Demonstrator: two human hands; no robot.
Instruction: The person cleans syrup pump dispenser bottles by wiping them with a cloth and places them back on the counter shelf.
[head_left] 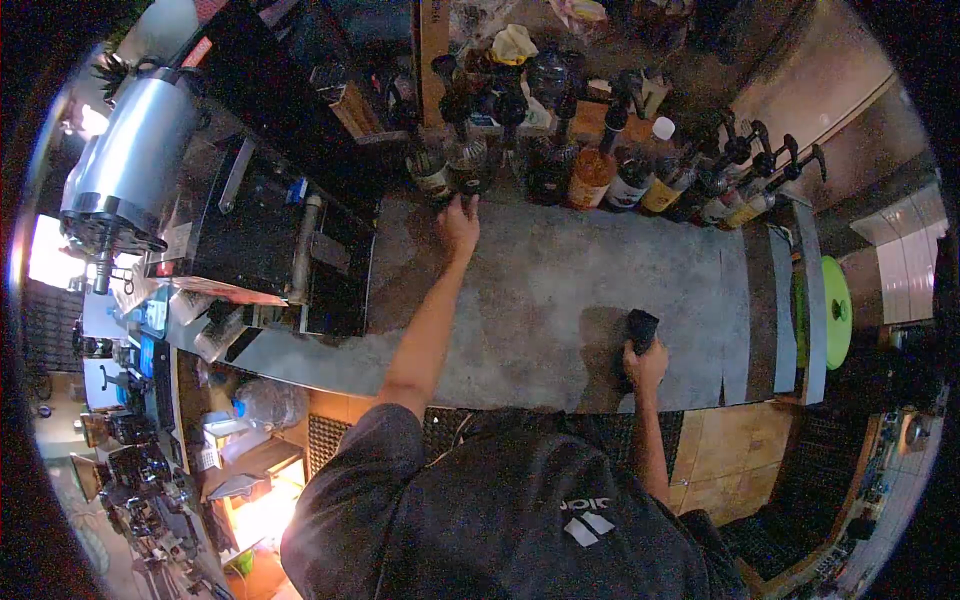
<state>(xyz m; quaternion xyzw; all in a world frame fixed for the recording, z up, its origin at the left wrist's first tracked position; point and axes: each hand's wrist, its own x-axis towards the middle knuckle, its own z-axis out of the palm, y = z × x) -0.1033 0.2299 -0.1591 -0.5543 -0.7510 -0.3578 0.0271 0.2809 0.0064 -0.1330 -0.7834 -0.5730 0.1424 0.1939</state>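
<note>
My left hand (459, 232) reaches to the back of the grey counter (540, 290). Its fingers pinch at the lower front of a dark pump bottle (468, 165), though the fingertips are partly hidden. Right beside that stands another pump bottle (430, 178) with a pale label. Near the counter's front edge, my right hand (647, 364) is closed round a bunched black cloth (642, 325), which casts a shadow to its left.
Along the back stand several more pump bottles, among them an orange one (592, 178) and a yellow-labelled one (662, 190). A black machine (245, 215) bounds the left side, with a silver cylinder (135, 150) beside it. A green lid (836, 312) stands at the right end.
</note>
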